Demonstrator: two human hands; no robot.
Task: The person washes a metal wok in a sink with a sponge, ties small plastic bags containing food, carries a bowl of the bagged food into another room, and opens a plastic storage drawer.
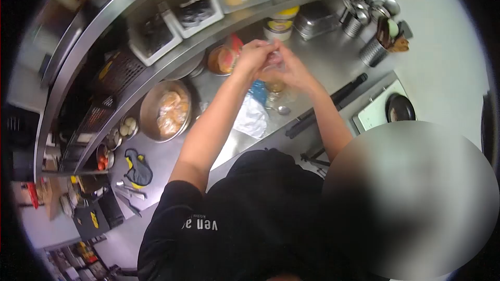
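Observation:
My left hand (253, 58) and my right hand (295, 70) are raised over the steel counter, fingertips close together. Both pinch a piece of clear plastic (276, 63), which looks like a thin bag; blur hides its exact shape. Below the hands lie a white plastic bag (252, 117) and a blue packet (258, 92). A glass jar (274, 87) and a spoon (283, 109) are just beneath my right hand. Left of my left hand, a copper-coloured bowl (214, 62) holds something orange-brown and a red-and-white packet.
A large steel bowl (148, 127) with plastic-wrapped orange food stands on the left. An overhead shelf (172, 51) bears several tubs. A yellow-labelled tub (279, 25), steel utensil holders (373, 54) and a black pan (400, 108) are to the right. Knives (130, 197) lie far left.

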